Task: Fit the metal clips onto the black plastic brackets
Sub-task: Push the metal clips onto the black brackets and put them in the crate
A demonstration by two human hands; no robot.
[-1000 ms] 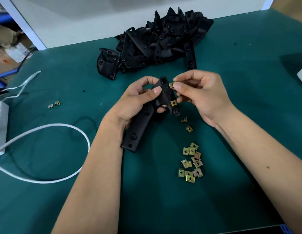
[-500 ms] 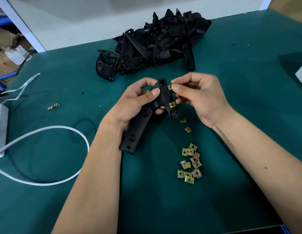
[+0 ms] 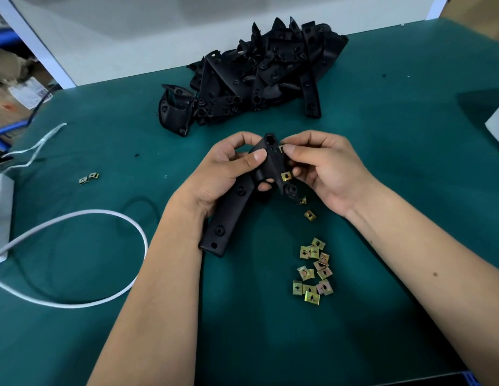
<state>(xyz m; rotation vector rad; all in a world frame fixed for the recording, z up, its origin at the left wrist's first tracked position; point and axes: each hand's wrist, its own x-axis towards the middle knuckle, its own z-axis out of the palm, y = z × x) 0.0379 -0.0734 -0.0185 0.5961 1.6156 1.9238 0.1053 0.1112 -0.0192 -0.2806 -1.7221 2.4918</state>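
My left hand [image 3: 229,174] grips a long black plastic bracket [image 3: 231,210] above the green table, thumb on its upper face. My right hand [image 3: 323,168] pinches a brass-coloured metal clip [image 3: 281,148] against the bracket's upper right edge. A second clip [image 3: 286,176] sits fitted lower on that edge. Two loose clips [image 3: 309,215] lie just below the hands, and a cluster of several clips [image 3: 314,270] lies nearer me. A pile of black brackets [image 3: 259,76] rests at the back of the table.
A white cable [image 3: 103,215] loops across the left of the green table [image 3: 410,135]. Two stray clips [image 3: 89,178] lie at the left. A white box edge [image 3: 497,121] shows at the far right, and a white device [image 3: 0,218] at the left edge.
Both hands and the bracket stay in nearly the same place. My right hand's fingers have closed in a little on the clip at the bracket's upper edge.
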